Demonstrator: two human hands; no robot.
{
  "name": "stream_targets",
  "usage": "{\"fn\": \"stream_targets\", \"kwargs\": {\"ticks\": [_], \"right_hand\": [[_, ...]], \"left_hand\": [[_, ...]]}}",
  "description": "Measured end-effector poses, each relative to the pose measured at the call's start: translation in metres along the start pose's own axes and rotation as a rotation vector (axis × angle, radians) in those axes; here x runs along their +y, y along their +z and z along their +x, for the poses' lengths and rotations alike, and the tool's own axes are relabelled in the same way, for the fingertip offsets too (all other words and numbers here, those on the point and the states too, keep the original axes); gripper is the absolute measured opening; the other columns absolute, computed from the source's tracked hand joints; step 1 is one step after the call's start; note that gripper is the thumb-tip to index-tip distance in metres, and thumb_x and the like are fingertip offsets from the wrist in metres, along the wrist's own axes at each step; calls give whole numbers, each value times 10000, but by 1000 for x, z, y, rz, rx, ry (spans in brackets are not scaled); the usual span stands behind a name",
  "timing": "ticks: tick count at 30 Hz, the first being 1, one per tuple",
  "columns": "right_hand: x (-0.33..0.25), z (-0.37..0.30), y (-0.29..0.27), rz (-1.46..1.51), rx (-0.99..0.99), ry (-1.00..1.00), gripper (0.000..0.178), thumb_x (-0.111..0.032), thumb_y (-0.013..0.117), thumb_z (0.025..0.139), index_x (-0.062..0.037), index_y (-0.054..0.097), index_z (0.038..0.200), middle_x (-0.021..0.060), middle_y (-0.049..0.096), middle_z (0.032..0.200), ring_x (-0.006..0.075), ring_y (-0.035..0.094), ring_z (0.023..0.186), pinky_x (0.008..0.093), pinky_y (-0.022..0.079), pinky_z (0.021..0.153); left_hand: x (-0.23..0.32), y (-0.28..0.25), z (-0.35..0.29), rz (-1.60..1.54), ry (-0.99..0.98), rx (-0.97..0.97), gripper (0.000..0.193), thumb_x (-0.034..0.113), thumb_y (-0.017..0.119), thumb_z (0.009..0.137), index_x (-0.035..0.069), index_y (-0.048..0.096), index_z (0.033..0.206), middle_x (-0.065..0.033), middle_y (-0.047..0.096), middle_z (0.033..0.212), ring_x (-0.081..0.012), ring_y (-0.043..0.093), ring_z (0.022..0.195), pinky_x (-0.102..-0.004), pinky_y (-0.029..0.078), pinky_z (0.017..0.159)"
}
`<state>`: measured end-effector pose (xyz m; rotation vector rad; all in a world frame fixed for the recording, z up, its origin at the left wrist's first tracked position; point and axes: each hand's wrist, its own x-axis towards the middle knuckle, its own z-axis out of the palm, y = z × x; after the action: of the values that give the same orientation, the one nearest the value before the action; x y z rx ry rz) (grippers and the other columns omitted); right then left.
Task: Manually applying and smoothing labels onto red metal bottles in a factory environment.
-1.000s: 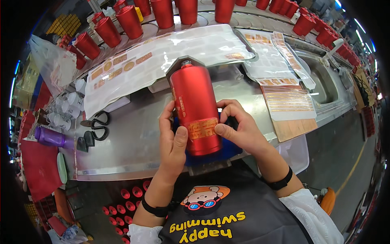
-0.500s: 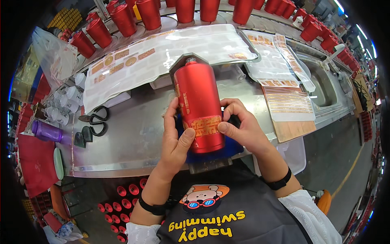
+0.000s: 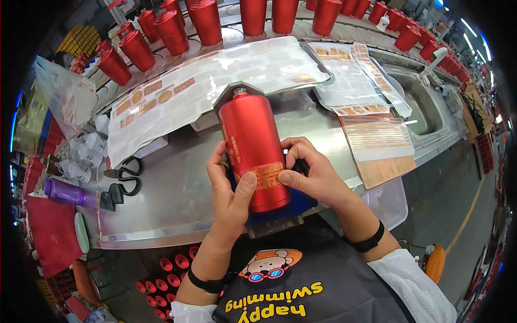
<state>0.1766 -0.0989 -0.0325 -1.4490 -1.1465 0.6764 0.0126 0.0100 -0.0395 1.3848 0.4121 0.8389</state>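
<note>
So I had this red metallic bottle right in front of me at the near edge of the steel tabletop, pinned between both hands. My left hand had its left flank, fingers along the side and thumb up on the front; my right hand had the other flank, fingers curled in and thumb on top. Neither hand was nearer, since both were touching it. The long axis ran away from my belly and leaned a bit to the left, so the narrow neck pointed off toward the far side and the wide base was closest to me. The gold decal wrapped around near that base end, crosswise to the axis, and my thumbs sat at it from either side, right one on its right part, left one by its left part. Couldn't tell how high the base was off the blue pad showing underneath. Past the neck was a big white decal sheet, with black-handled scissors well off to my left and a wooden board out to the right.
</note>
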Motion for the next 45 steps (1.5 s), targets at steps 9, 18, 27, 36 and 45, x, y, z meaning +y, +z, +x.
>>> {"fn": "stream_targets", "kwargs": {"ticks": [9,18,27,36,45], "right_hand": [[4,0,-1,-71,-17,-35,366,-356,761,838,-81,522,877,139,507,1220,217,480,1128,334,378,976],[4,0,1,-49,3,-8,378,-397,767,813,-75,572,855,203,511,1245,338,476,1203,416,376,1017],[6,-2,-3,-55,13,-70,327,-367,722,864,-70,584,877,202,516,1237,329,474,1218,409,375,1018],[14,-8,-9,32,79,-53,209,-238,681,913,-53,596,959,130,556,1225,203,521,1164,336,390,1000],[-8,-6,-16,191,289,37,311,-68,664,890,-24,569,1183,107,652,1100,184,598,1051,345,497,858]], "left_hand": [[7,7,2,34,-26,38,680,244,608,946,8,200,1436,-174,406,1319,-199,450,1197,-350,371,1031],[11,6,5,45,-80,63,627,230,566,968,6,208,1431,-179,456,1261,-190,485,1154,-317,405,990],[5,-12,-3,757,573,-95,887,596,582,882,-22,302,1452,-237,426,1416,-372,310,1377,-539,164,1141],[36,5,-6,1470,760,-407,559,428,639,854,187,524,1346,-45,631,1264,-291,415,1323,-603,96,1146],[16,-10,-19,1371,895,-333,536,273,694,824,151,513,1313,-86,639,1215,-297,465,1265,-601,139,1146]]}}
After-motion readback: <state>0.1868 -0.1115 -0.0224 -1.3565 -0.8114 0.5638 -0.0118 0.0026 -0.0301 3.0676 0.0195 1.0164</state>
